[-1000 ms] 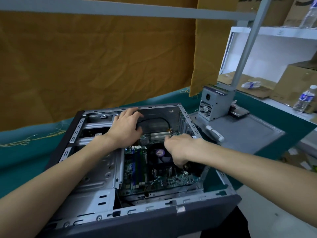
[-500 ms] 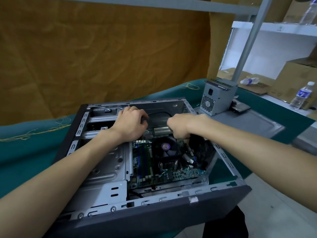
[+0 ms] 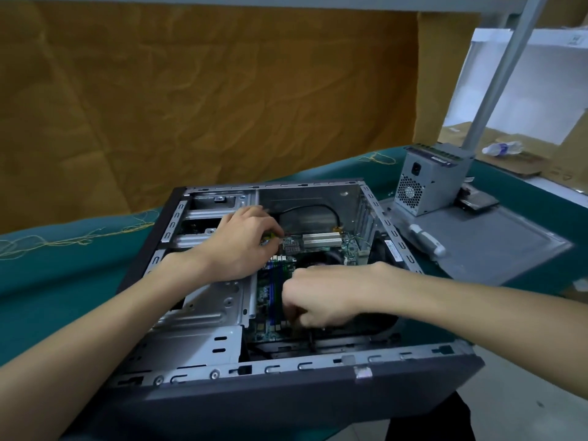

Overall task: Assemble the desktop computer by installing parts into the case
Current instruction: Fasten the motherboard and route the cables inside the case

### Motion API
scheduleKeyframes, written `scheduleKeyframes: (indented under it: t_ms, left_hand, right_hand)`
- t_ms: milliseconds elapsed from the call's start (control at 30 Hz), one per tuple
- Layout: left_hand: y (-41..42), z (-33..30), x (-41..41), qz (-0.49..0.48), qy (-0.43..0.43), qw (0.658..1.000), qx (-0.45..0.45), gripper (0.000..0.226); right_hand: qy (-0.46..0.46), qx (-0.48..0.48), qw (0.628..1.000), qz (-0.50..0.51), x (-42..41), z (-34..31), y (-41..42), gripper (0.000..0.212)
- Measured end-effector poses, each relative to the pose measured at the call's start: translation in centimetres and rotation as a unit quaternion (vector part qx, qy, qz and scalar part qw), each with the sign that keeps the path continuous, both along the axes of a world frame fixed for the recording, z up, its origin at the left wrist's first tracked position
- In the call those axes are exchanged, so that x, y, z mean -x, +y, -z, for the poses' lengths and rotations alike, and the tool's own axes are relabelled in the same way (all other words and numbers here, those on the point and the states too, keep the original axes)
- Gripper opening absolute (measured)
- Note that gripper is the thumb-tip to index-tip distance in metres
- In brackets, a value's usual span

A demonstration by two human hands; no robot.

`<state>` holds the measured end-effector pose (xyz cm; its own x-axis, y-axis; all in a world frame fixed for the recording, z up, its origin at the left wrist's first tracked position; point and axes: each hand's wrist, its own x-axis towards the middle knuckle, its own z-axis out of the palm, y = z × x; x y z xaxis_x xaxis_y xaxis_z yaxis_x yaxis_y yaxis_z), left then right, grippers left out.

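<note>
The case [image 3: 286,405] lies on its side at lower centre of the frame on the green tabletop [image 3: 63,281], open side up, dark grey outside and bare silver metal within. Its left half holds silver drive bays [image 3: 197,316]; the right half shows the green board [image 3: 273,300] with white slots [image 3: 321,239] near the upper middle and a black cable [image 3: 305,208] arching above them. The left hand [image 3: 241,243] rests at the bay's upper edge, fingers curled, its grip pinching something small and yellowish that is too blurred to name. The right hand [image 3: 321,297] reaches down over the board, fingers curled downward around a dark cable [image 3: 310,337]; the grip itself is partly hidden. At the right of the frame, just beside the case, the grey side panel [image 3: 496,246] lies flat with a grey power supply [image 3: 426,183] standing on its far end.
</note>
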<state>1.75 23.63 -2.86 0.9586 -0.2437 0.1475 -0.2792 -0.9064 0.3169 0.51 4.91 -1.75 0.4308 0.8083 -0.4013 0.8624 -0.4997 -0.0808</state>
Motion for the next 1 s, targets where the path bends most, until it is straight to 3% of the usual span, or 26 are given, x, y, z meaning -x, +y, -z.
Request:
scheduleKeyframes:
  t_ms: [300, 433, 567, 633, 800, 933, 1000]
  left_hand:
    - [0.2, 0.1, 0.6, 0.012, -0.030, 0.999, 0.040, 0.023]
    - [-0.2, -0.7, 1.3, 0.051, -0.059, 0.994, 0.072, 0.018]
    - [-1.1, -1.5, 2.1, 0.071, 0.011, 0.973, 0.220, 0.018]
    - [-1.5, -1.8, 2.5, 0.084, 0.040, 0.962, 0.257, 0.017]
    - [-2.2, -1.9, 2.7, 0.107, 0.059, 0.952, 0.282, 0.011]
    - [-1.9, -2.1, 2.4, 0.093, 0.075, 0.925, 0.361, 0.012]
    - [-1.4, -2.4, 2.2, 0.092, 0.089, 0.907, 0.401, 0.014]
  right_hand:
    - [0.228, -0.097, 0.967, 0.054, -2.3, -1.1, -3.2, 0.030]
    - [0.308, -0.232, 0.915, 0.121, -3.4, -1.1, -4.0, 0.031]
    - [0.382, -0.354, 0.817, 0.246, -4.3, -0.2, -3.8, 0.037]
    - [0.396, -0.378, 0.792, 0.270, -4.5, 0.1, -3.7, 0.033]
    - [0.378, -0.388, 0.797, 0.267, -4.2, 0.5, -3.8, 0.031]
    - [0.398, -0.429, 0.763, 0.273, -4.4, 0.5, -4.1, 0.024]
    - [0.393, -0.442, 0.765, 0.256, -4.6, 0.4, -4.4, 0.023]
